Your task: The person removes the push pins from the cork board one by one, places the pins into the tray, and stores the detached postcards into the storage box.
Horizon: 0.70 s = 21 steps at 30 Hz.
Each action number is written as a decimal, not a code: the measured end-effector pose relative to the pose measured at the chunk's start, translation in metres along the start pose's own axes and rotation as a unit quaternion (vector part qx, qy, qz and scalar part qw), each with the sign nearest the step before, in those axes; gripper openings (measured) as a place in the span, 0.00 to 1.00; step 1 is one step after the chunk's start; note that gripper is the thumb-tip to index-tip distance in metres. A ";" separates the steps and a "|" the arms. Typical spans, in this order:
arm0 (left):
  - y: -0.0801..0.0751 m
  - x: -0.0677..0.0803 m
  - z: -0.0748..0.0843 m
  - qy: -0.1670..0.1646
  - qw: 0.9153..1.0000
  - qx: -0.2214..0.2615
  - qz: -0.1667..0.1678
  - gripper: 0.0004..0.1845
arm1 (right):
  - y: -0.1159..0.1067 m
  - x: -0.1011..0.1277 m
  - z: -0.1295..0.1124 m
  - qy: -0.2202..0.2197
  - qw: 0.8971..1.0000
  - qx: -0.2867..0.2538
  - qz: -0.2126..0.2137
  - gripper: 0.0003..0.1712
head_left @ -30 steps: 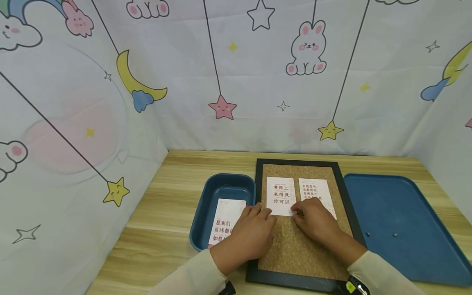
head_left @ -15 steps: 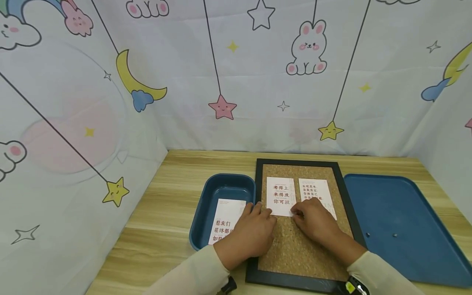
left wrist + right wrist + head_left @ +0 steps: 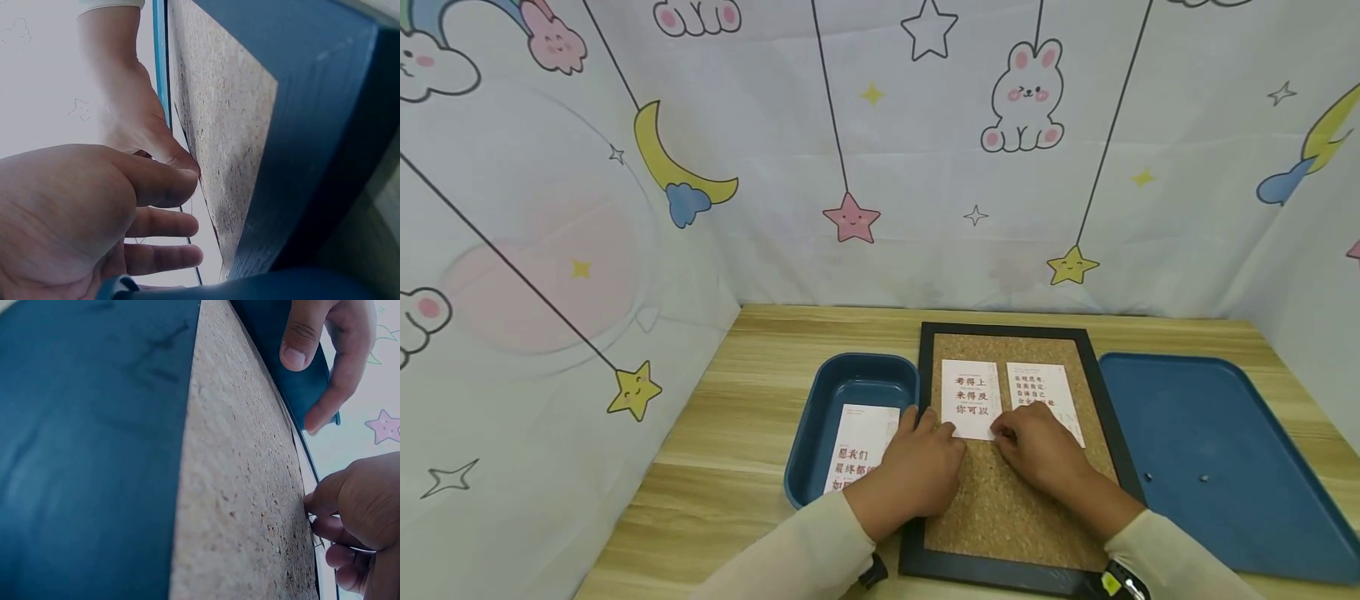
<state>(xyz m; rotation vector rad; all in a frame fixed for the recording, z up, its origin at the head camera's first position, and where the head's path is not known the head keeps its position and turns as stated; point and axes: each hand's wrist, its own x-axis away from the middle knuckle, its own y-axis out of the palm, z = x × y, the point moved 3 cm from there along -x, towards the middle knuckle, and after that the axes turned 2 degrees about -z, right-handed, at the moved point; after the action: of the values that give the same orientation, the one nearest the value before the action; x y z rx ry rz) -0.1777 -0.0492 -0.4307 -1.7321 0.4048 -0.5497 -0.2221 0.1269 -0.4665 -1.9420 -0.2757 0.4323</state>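
Head view: both hands at the near edge of the left card [image 3: 970, 398] on the cork board [image 3: 1000, 508]. Left hand [image 3: 917, 475] fingers lie flat by its lower left corner; right hand [image 3: 1037, 454] fingers curl at the lower right corner, apparently pinching something small there, though I cannot tell what. Second card [image 3: 1037, 387] lies just beside. My worry: uneven pressure skews the card against its neighbour, or creases the corner.

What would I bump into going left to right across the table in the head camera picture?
Small blue bin with a card inside → left hand → cork board with the left card → right hand → right card → big blue tray.
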 end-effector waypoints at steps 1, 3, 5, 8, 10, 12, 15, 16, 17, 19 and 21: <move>0.000 0.000 0.000 0.000 1.000 -0.001 -0.002 0.19 | 0.000 0.000 0.000 0.000 1.000 0.001 -0.001 0.05; 0.000 -0.001 0.000 -0.001 1.000 -0.003 -0.005 0.20 | 0.000 0.000 -0.001 -0.001 1.000 0.004 -0.002 0.05; 0.000 -0.002 0.000 -0.003 1.000 -0.003 -0.008 0.20 | 0.000 -0.001 -0.001 -0.003 1.000 0.006 -0.003 0.04; 0.001 -0.004 0.000 -0.006 1.000 -0.002 -0.015 0.20 | 0.001 -0.001 -0.001 -0.007 1.000 0.009 -0.003 0.04; 0.002 -0.005 -0.001 -0.008 1.000 0.000 -0.020 0.20 | 0.001 -0.001 -0.002 -0.009 1.000 0.012 -0.003 0.04; 0.003 -0.006 -0.001 -0.010 1.000 0.001 -0.024 0.19 | 0.001 -0.002 -0.002 -0.011 1.000 0.014 -0.004 0.04; 0.005 -0.006 0.000 -0.010 1.000 -0.001 -0.024 0.19 | 0.001 -0.002 -0.002 -0.013 1.000 0.012 -0.005 0.04; 0.006 -0.006 0.000 -0.010 1.000 -0.004 -0.023 0.19 | 0.001 -0.002 -0.002 -0.016 1.000 0.012 -0.005 0.04; 0.007 -0.007 0.000 -0.009 1.000 -0.007 -0.022 0.18 | 0.001 -0.002 -0.002 -0.017 1.000 0.011 -0.006 0.04; 0.008 -0.007 0.001 -0.009 1.000 -0.014 -0.020 0.18 | 0.000 -0.003 -0.002 -0.020 1.000 0.010 -0.007 0.05; 0.010 -0.008 0.001 -0.009 1.000 -0.019 -0.020 0.18 | 0.000 -0.003 -0.002 -0.023 1.000 0.010 -0.008 0.05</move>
<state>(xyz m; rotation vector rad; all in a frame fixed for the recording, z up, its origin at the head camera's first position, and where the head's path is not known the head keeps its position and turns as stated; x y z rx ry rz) -0.1836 -0.0462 -0.4418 -1.7844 0.3713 -0.5585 -0.2240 0.1243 -0.4652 -1.9109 -0.3169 0.4683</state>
